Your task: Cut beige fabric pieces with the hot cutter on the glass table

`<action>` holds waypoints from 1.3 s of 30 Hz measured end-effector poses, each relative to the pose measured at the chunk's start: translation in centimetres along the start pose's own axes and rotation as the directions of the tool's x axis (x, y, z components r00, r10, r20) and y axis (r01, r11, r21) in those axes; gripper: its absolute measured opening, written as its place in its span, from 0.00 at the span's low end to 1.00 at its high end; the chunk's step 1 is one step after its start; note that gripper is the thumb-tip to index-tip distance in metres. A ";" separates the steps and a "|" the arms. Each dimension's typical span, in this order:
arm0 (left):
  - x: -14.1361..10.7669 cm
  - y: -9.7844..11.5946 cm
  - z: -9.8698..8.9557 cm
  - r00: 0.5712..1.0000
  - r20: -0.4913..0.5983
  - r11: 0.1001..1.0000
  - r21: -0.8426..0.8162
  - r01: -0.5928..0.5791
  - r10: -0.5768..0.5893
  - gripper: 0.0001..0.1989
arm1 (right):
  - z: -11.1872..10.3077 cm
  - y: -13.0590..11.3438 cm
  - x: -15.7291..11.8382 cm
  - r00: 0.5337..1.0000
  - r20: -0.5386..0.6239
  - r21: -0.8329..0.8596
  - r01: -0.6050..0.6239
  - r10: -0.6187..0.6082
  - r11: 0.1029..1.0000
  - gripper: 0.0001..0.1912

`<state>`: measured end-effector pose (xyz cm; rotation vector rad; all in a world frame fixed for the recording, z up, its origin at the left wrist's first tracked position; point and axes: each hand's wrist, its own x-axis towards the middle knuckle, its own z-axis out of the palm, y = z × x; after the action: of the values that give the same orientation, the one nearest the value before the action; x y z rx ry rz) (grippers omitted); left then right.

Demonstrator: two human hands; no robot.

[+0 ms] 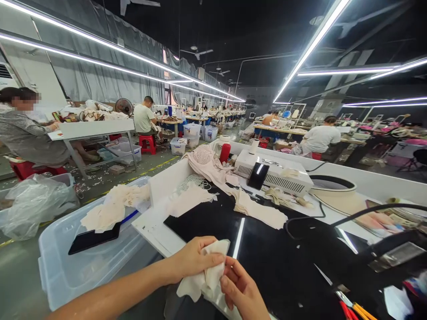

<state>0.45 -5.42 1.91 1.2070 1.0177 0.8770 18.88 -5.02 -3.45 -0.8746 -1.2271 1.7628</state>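
Observation:
My left hand grips a folded piece of cream fabric between thumb and fingers, and its lower end hangs loose below the palm. At the fabric's right edge, the curled fingers of my right hand pinch it. Both hands are over the front edge of a worktable with a glossy black top. Beyond them lie a stack of cream fabric pieces and another cream pile. A pale pink lace garment is heaped at the table's back left.
A clear plastic bin at left carries cream pieces and a black flat object. Scissors lie at front right, near a black cable. A phone leans against a white machine box. Several people work farther off.

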 end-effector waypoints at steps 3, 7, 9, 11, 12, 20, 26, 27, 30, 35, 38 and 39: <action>0.4 -0.1 0.1 1.000 -0.029 1.000 0.011 -0.011 0.011 0.26 | 0.6 0.5 0.0 0.998 0.025 -0.047 -0.065 0.066 0.997 0.31; 1.1 0.2 0.2 0.997 -0.068 0.996 0.071 0.045 -0.040 0.26 | -0.2 0.7 -0.1 0.997 -0.012 -0.149 -0.081 0.080 0.985 0.30; 1.4 0.5 0.2 0.995 -0.089 0.989 0.134 0.055 -0.044 0.25 | -0.9 0.4 -0.5 0.997 -0.036 -0.152 -0.072 0.067 0.986 0.29; 1.8 0.8 0.1 0.994 -0.101 0.982 0.184 0.051 -0.033 0.25 | -1.7 -0.2 -0.9 0.998 -0.044 -0.146 -0.060 0.054 0.987 0.28; 2.0 0.9 0.0 0.994 -0.102 0.979 0.199 0.048 -0.028 0.24 | -1.9 -0.5 -1.2 0.998 -0.042 -0.136 -0.062 0.057 0.989 0.27; 4.5 0.4 0.6 0.999 -0.031 0.956 0.292 0.032 -0.024 0.25 | -3.2 -1.0 -1.6 0.976 0.002 -0.098 -0.216 0.217 0.972 0.30; 7.2 0.2 1.5 0.998 0.055 0.917 0.400 -0.001 -0.023 0.21 | -4.3 -1.3 -2.1 0.980 -0.024 -0.210 -0.197 0.196 0.958 0.25; 7.8 0.1 1.7 0.997 0.078 0.910 0.414 -0.015 -0.019 0.20 | -4.6 -1.6 -2.2 0.983 -0.034 -0.257 -0.183 0.181 0.949 0.24; 9.7 -0.2 2.4 0.992 0.128 0.888 0.456 -0.065 0.007 0.17 | -5.6 -2.6 -2.5 0.982 -0.131 -0.482 -0.182 0.135 0.857 0.18; 11.4 -0.2 3.4 0.964 0.101 0.708 0.661 -0.249 0.245 0.13 | -7.6 -2.7 -4.1 0.937 -0.351 -0.723 -0.275 0.006 0.634 0.15; 10.9 -0.6 4.2 0.867 0.248 0.392 0.814 -0.428 0.432 0.10 | -8.6 -2.0 -5.5 0.906 -0.408 -0.744 -0.256 -0.116 0.617 0.20; 10.5 -0.9 4.5 0.833 0.319 0.304 0.823 -0.480 0.452 0.09 | -8.9 -2.0 -6.1 0.906 -0.404 -0.744 -0.246 -0.126 0.621 0.22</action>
<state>8.08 2.85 -0.31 2.5483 1.1454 0.7333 29.74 -6.44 -3.58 -1.7202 -1.6866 0.9081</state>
